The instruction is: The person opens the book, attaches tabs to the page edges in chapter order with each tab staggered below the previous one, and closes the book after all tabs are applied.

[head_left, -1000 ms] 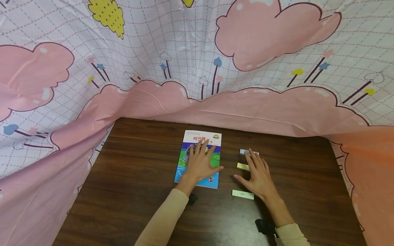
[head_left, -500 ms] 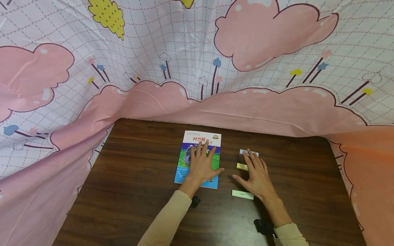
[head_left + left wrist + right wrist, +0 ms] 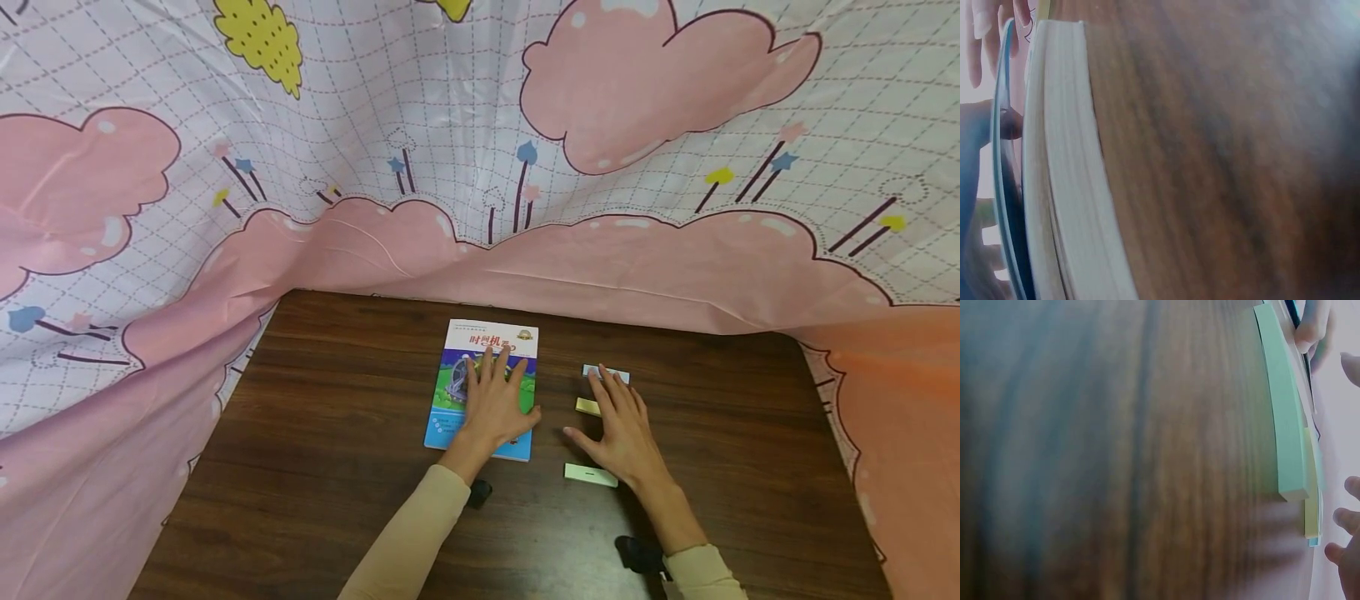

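Note:
A paperback book (image 3: pixel 453 427) with a white, purple, green and blue cover lies on the table, its front cover standing slightly off the pages (image 3: pixel 1069 125) in the left wrist view. My left hand (image 3: pixel 495 407) is over the cover, fingers spread. To the right, three small bars form a column: pale blue (image 3: pixel 591 369), yellow (image 3: pixel 587 407) and light green (image 3: pixel 591 475). Over the blue and yellow bars my right hand (image 3: pixel 624 429) hovers with spread, slightly bent fingers. Its fingertips (image 3: pixel 1347 517) appear apart from the bars in the right wrist view, and the hand holds nothing.
The dark wood-grain table (image 3: pixel 322 400) extends around these things. A patterned pink and white cloth (image 3: pixel 555 275) hangs along its back and sides. Black devices (image 3: pixel 637 554) sit at both wrists.
My left hand has shifted slightly right across the book, and my right hand slightly left. The book and the bars stay in place.

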`<state>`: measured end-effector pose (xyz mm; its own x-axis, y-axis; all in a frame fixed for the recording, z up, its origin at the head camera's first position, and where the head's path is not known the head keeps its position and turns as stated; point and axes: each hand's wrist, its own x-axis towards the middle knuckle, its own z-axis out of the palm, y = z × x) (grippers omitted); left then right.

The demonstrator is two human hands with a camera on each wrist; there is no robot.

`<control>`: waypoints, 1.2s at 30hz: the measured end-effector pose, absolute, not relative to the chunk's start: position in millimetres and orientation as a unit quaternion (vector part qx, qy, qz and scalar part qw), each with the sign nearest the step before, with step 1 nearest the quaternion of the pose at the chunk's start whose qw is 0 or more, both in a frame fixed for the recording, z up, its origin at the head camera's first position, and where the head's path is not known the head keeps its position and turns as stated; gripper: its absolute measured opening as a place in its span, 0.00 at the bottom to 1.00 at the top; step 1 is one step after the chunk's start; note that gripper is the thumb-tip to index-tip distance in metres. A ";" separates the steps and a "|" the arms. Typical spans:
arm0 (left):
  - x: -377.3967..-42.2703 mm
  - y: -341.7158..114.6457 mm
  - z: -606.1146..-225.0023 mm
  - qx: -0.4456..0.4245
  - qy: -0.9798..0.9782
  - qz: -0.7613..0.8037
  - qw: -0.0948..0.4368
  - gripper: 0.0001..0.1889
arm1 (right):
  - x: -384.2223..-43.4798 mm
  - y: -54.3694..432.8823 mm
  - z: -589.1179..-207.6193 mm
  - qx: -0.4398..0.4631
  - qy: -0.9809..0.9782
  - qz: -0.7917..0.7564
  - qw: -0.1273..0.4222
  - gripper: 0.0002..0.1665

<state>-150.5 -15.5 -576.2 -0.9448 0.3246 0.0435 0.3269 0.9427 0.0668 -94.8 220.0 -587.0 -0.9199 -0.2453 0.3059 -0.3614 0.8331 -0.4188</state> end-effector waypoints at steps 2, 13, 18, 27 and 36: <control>-150.7 -14.8 -576.5 -0.167 -0.985 -0.039 0.014 0.46 | -94.3 219.7 -587.4 0.159 -0.950 0.241 0.121 0.61; -151.9 -14.4 -573.3 -0.167 -0.984 -0.068 0.011 0.45 | -93.0 219.3 -587.0 0.156 -0.949 0.247 0.120 0.60; -152.3 -14.5 -571.1 -0.170 -0.982 -0.082 0.010 0.43 | -93.6 219.9 -588.1 0.156 -0.948 0.247 0.124 0.60; -153.2 -19.2 -564.7 -0.176 -0.974 -0.141 0.016 0.40 | -92.7 217.7 -588.5 0.155 -0.948 0.247 0.124 0.59; -152.6 -21.2 -554.6 -0.189 -0.967 -0.169 0.016 0.39 | -92.8 217.2 -588.2 0.155 -0.949 0.246 0.122 0.58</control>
